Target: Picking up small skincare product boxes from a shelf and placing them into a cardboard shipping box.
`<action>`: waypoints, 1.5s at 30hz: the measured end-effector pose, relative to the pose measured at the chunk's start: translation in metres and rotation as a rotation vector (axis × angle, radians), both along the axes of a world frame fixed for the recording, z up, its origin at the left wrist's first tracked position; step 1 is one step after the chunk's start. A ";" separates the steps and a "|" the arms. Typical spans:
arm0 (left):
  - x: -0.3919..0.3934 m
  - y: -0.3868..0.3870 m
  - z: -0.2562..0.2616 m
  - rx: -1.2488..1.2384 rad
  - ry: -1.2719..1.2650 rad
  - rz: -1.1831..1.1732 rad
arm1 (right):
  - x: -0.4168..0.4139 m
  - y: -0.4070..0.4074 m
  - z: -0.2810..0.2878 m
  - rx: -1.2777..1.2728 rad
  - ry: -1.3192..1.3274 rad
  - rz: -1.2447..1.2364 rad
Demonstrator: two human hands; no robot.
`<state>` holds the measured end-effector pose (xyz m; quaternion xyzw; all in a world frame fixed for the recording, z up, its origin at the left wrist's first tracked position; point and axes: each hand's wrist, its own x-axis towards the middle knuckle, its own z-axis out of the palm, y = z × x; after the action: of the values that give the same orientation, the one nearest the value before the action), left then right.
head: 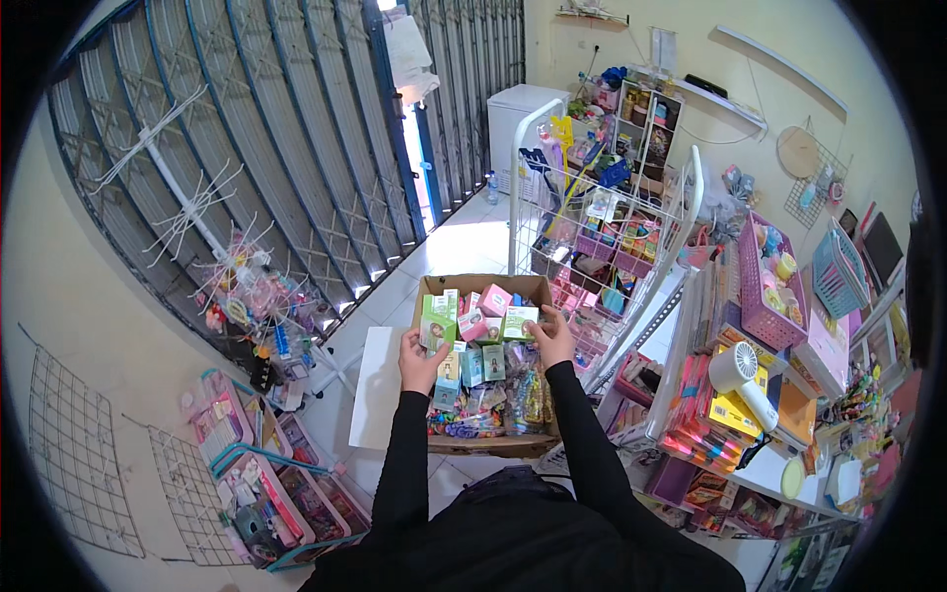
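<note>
Before me stands an open cardboard box filled with small packaged goods. At its left side my left hand grips a green carton with a picture on its front. My right hand has its thumb and fingers on a white and green carton at the right. Between the hands lie pink cartons. Nearer me are pale blue cartons, clear plastic packs and colourful small items.
A white flat panel is left of the box. A white wire cart holds baskets beyond it. Stocked shelving with a white handheld fan stands right. Pink bins sit lower left, near a display stand and a folding metal gate.
</note>
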<state>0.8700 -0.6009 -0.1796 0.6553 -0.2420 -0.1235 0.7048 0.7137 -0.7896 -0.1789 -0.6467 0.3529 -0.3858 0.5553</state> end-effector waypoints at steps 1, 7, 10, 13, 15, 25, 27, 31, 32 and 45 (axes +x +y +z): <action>0.006 -0.004 -0.004 -0.022 0.000 0.013 | 0.001 -0.002 -0.003 0.008 -0.002 -0.032; 0.029 -0.032 -0.024 0.061 -0.098 -0.044 | 0.024 -0.015 -0.025 0.143 -0.008 -0.042; 0.048 -0.042 -0.029 0.219 -0.296 -0.106 | 0.045 -0.014 -0.036 0.242 -0.011 0.055; 0.052 -0.063 -0.012 0.355 -0.618 -0.160 | 0.058 -0.029 -0.066 0.279 0.017 0.085; 0.064 -0.069 -0.012 0.349 -0.602 -0.319 | 0.070 -0.031 -0.084 0.384 -0.048 0.099; 0.089 -0.094 -0.049 0.509 -0.616 -0.428 | 0.087 -0.027 -0.110 0.197 0.098 0.011; 0.090 -0.085 -0.054 0.526 -0.633 -0.393 | 0.092 -0.013 -0.092 0.224 0.132 -0.010; 0.077 -0.092 -0.053 0.574 -0.684 -0.315 | 0.091 -0.020 -0.088 -0.028 0.234 -0.121; 0.070 -0.096 -0.052 0.567 -0.689 -0.325 | 0.088 -0.025 -0.092 -0.029 0.233 -0.134; 0.051 -0.084 -0.054 0.350 -0.665 -0.151 | 0.101 -0.005 -0.077 -0.149 0.212 0.031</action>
<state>0.9210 -0.6844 -0.2340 0.7503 -0.4803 0.0047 0.4543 0.8145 -0.7944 -0.2563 -0.7287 0.3699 -0.3317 0.4713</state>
